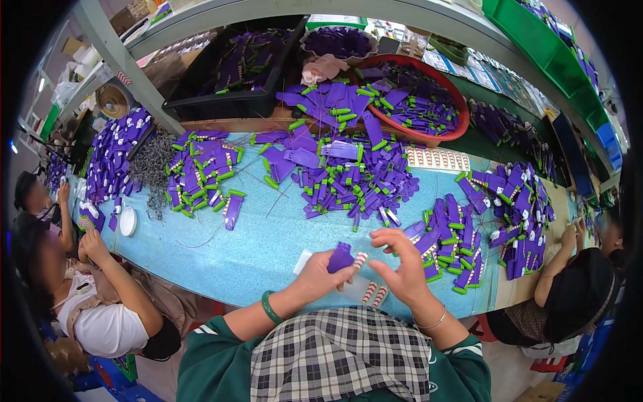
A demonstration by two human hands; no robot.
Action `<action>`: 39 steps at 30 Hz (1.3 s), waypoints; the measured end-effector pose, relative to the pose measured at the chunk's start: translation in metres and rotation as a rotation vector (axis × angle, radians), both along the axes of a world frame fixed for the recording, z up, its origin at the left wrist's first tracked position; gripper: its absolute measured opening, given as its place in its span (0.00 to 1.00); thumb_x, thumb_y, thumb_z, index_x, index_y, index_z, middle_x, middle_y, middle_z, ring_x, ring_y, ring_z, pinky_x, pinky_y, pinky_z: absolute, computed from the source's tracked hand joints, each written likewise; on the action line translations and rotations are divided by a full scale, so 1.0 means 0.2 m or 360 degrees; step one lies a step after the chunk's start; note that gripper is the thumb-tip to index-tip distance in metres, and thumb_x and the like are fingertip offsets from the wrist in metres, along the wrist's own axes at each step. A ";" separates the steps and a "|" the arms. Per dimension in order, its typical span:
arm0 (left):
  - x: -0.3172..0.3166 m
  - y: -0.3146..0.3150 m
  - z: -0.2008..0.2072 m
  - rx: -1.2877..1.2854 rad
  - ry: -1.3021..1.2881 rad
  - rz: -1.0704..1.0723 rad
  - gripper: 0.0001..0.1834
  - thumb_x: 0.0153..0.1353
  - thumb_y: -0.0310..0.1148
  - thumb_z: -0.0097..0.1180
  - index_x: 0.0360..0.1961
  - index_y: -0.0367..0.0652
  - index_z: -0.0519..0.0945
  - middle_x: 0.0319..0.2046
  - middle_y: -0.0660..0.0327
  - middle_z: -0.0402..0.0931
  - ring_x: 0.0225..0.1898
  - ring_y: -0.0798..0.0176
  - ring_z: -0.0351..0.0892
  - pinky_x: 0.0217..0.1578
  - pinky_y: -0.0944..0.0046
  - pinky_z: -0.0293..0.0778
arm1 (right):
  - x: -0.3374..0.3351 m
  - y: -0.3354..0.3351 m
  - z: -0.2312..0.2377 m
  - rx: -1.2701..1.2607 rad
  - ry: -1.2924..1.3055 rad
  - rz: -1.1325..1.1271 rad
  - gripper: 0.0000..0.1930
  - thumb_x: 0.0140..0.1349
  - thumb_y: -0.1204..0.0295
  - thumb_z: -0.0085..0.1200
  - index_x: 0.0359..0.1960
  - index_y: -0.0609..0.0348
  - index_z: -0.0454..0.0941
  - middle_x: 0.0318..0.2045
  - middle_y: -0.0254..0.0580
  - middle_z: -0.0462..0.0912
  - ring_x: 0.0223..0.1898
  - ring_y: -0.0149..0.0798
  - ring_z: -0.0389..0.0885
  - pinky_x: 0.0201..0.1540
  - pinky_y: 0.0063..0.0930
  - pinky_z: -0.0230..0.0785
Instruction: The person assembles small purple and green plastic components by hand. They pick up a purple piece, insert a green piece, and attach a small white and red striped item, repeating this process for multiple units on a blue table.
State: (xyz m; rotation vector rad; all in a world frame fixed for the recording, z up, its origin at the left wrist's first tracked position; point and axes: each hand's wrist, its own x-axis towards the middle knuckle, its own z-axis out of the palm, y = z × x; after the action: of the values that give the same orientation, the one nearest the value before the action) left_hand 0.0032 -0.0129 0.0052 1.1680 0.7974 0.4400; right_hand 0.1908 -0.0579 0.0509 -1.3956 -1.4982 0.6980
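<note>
My left hand (313, 276), with a green bangle at its wrist, pinches a small purple plastic piece (340, 258) above the table's near edge. A red-and-white striped sticker (361, 259) stands out at the piece's right side, by my left fingertips. Just to the right, my right hand (404, 273) is raised with thumb and fingers apart, nothing visible between them. Below the hands, a striped sticker strip (374, 293) lies against the table edge. A white slip (303, 262) is partly hidden by my left hand.
A large heap of purple-and-green pieces (348, 177) covers the blue table (268, 248) ahead. More piles lie left (201, 171) and right (455, 244). Behind stand a black tray (181, 110) and a red basin (462, 127). Co-workers sit at both sides.
</note>
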 end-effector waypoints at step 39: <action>0.03 -0.02 0.04 -0.0239 -0.0464 -0.0005 0.16 0.65 0.26 0.48 0.53 0.39 0.65 0.47 0.61 0.70 0.48 0.65 0.75 0.44 0.60 0.81 | -0.09 -0.04 -0.21 -0.0114 0.0389 -0.0036 0.06 0.52 0.77 0.62 0.23 0.61 0.75 0.21 0.37 0.76 0.24 0.31 0.73 0.29 0.25 0.63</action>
State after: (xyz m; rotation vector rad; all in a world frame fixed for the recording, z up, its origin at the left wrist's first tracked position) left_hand 0.0095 -0.0161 0.0141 0.9394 0.5651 0.5252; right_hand 0.1737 -0.0662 0.0086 -1.3257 -1.2749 0.8818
